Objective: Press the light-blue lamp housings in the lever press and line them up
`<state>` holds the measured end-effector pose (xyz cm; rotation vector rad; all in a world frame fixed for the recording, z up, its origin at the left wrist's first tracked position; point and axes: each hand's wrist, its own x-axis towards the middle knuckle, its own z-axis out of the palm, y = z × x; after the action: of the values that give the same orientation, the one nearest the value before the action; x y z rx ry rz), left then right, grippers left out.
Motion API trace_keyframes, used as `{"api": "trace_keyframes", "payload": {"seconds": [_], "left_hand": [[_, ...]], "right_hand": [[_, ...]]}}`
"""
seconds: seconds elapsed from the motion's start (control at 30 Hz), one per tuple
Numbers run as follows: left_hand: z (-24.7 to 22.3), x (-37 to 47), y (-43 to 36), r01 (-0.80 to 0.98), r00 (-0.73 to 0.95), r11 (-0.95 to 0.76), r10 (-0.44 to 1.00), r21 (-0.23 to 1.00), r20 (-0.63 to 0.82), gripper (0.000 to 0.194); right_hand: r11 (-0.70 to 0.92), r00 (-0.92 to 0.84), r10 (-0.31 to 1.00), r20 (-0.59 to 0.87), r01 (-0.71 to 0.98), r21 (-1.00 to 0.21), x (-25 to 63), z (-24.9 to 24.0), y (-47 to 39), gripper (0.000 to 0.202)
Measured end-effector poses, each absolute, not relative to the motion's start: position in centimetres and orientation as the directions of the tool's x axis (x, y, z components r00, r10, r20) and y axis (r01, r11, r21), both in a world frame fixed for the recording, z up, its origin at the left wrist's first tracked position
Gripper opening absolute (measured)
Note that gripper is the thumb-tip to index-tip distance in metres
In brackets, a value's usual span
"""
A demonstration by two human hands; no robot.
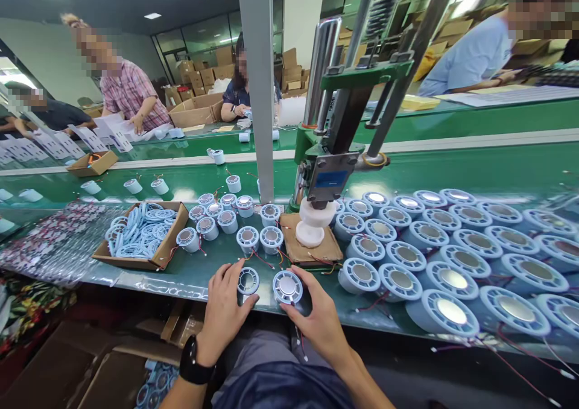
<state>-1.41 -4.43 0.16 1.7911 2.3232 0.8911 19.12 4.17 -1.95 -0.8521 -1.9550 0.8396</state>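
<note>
My left hand (226, 306), with a black watch on its wrist, is curled around a small round light-blue housing (248, 281) at the table's near edge. Its top shows a slotted ring and a grey disc. My right hand (322, 315) grips a second round blue housing (287, 286) between thumb and fingers, a short gap to the right of the first. Thin wires dangle below it. Just beyond stand two similar housings (247, 238) with wires. A hand press (335, 174) with a white round head rises behind them, above a white round block (310, 234) on a brown board.
Many more blue housings (427, 234) crowd the right side; several stand left of the press. A cardboard box (176, 240) holds loose blue rings. A grey post (257, 89) stands behind. Across the green conveyor (429, 164), people (136, 95) work among papers and boxes.
</note>
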Motion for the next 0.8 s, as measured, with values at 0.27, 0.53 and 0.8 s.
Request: {"api": "trace_keyframes", "payload": {"seconds": [0.27,0.53,0.8], "left_hand": [[2.5,3.2,-3.6,0.751,-0.203,-0.059,0.927,0.657,0.316,0.069],[3.4,5.3,-2.1,0.618,-0.245,-0.004,0.949,0.786,0.198,0.077],[0.6,6.6,-2.6,0.408,-0.356,0.045,0.928,0.912,0.114,0.058]], "right_hand": [[0.617,-0.355,0.776,0.522,0.251,-0.746,18.1,-2.8,3.5,0.053],[0.631,-0.314,0.770,0.555,0.249,-0.735,17.8,-3.6,3.4,0.062],[0.798,-0.702,0.575,0.420,0.367,-0.479,20.9,2.5,5.4,0.060]]}}
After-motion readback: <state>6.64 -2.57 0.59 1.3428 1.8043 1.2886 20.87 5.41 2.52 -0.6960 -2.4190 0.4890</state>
